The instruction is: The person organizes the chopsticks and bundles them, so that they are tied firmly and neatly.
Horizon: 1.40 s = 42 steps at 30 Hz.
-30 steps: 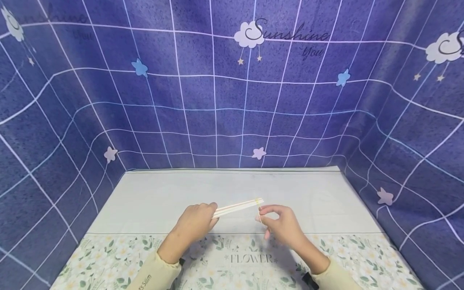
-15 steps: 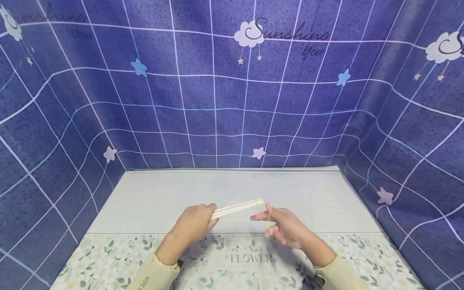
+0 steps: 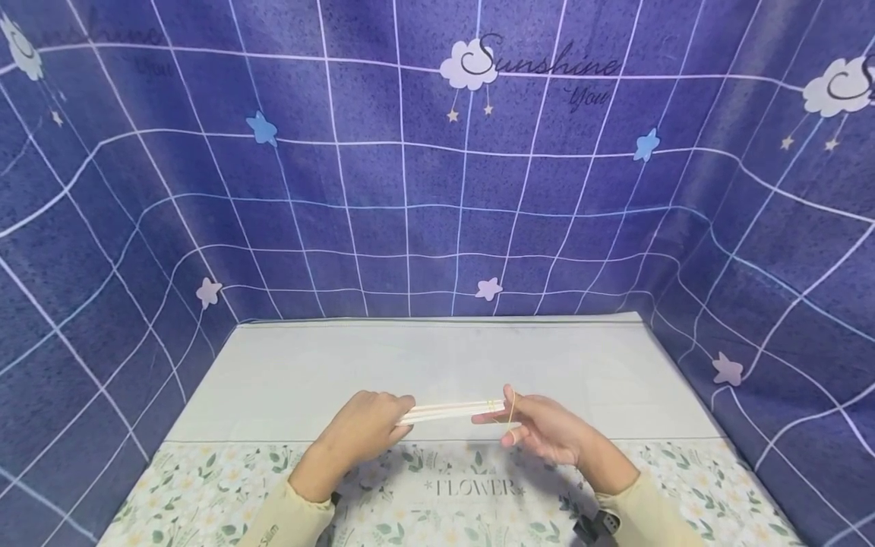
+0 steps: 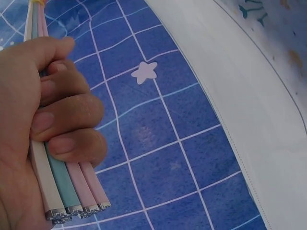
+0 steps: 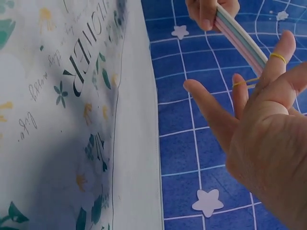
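In the head view, my left hand (image 3: 369,427) grips a bundle of pale chopsticks (image 3: 440,412) that points right, nearly level above the table. Up close in the left wrist view, the chopsticks (image 4: 58,175) are cream, teal and pink, with silvery ornate ends below the curled fingers. Yellow bands (image 3: 491,404) circle the bundle's far end. A yellow rubber band (image 3: 513,410) is stretched over the spread fingers and thumb of my right hand (image 3: 550,433). That hand is at the banded end, where its fingers partly hide the tips in the right wrist view.
Under the hands lies a white tablecloth (image 3: 328,365) with a floral, lettered front part (image 3: 472,516). Blue-purple curtain walls (image 3: 437,228) with a grid pattern enclose the table at the back and both sides.
My right hand stopped pinching the rubber band at the bundle and spread its fingers, stretching the band. Since then the bundle's far end has dipped and come in among the right fingers.
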Available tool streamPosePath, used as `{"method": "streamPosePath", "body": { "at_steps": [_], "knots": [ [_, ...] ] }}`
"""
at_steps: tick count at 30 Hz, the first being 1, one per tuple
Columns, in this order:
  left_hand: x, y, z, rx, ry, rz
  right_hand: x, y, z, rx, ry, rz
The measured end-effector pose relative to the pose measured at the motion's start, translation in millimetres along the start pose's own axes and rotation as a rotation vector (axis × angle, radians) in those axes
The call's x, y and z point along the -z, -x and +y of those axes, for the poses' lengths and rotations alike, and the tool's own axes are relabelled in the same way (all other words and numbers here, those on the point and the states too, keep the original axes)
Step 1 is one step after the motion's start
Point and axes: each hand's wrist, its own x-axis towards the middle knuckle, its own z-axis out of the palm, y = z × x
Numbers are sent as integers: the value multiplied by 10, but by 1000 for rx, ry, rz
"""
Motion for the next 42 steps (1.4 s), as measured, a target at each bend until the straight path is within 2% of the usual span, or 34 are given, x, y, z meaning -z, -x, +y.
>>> {"method": "streamPosePath", "body": {
  "at_steps": [3, 10, 17, 21, 25, 31, 35, 38, 42],
  "knots": [
    [0, 5, -9, -34, -15, 0, 2, 0, -39, -18, 35, 28],
    [-14, -15, 41, -78, -62, -17, -62, -28, -90, -36, 216, 87],
    [-32, -29, 69, -42, -51, 15, -194, -84, -93, 8, 363, 208],
    [-29, -25, 65, 8, -50, 20, -256, -126, -63, 85, 419, 305],
    [-5, -22, 65, 39, -61, 23, -314, -150, 6, 174, 420, 420],
    [-8, -19, 54, 89, -78, 45, -405, -166, 113, 270, 333, 565],
    [-28, 12, 30, 138, -94, 57, -400, -158, 167, 359, 291, 582],
    [-29, 17, 21, 151, -103, 72, -391, -153, 196, 438, 279, 578],
    [-22, 3, 16, 166, -117, 85, -391, -143, 213, 475, 284, 573]
  ]
}}
